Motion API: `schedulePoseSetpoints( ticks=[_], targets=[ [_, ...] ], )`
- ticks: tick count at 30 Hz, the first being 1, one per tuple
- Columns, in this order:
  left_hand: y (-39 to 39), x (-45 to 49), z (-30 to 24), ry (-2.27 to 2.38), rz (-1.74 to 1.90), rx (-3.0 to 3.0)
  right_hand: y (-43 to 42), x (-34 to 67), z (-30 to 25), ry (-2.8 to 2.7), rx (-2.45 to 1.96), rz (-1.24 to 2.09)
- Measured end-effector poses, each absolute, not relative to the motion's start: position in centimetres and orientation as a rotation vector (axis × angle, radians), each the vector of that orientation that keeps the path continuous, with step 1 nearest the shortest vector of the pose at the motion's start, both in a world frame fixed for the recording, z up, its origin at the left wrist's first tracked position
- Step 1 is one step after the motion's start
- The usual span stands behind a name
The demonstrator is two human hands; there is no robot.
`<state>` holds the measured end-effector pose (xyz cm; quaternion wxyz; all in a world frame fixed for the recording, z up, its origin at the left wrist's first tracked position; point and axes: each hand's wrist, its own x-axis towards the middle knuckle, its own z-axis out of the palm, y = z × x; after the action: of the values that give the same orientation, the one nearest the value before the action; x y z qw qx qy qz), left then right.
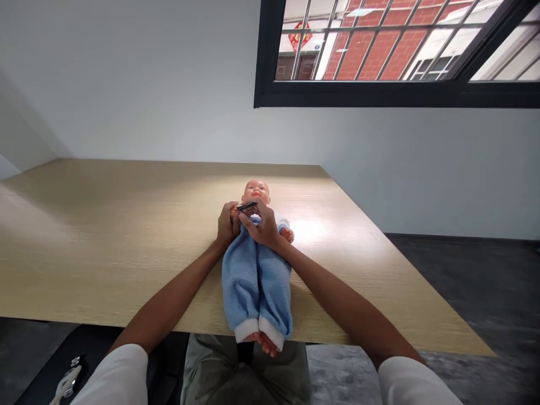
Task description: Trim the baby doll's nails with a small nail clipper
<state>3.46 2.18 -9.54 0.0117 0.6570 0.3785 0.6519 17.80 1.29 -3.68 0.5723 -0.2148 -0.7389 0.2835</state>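
1. On the pale wood-grained table (126, 236), at its near edge, a baby doll (270, 270) lies face up in a blue fleecy outfit (238, 275), its head (255, 185) towards the wall (147, 84) and its feet (267, 344) jutting past the edge, a placing that brings its arms within easy reach
2. Just below the head, a dark nail clipper (248, 206), as far as its small size lets me judge, slants beside the doll's near-left hand (233, 211)
3. Thumb and fingers of the right hand (263, 224) pinch the clipper, a hold that suits fine control
4. Fingers of the left hand (226, 223) are closed on that small doll hand, presumably to steady it
5. Beside the right wrist, the doll's other hand (287, 234) rests unheld
6. Beyond, a barred window (358, 94) opens onto red brickwork (367, 50)
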Motion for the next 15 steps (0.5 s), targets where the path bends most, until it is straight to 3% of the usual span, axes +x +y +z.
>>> schedulePoseSetpoints(
  ticks=[15],
  targets=[
    [1.66, 3.34, -9.41, 1.108, 1.986, 2.155, 1.04, 18.16, -3.82, -1.914, -0.471, 0.416]
  ],
)
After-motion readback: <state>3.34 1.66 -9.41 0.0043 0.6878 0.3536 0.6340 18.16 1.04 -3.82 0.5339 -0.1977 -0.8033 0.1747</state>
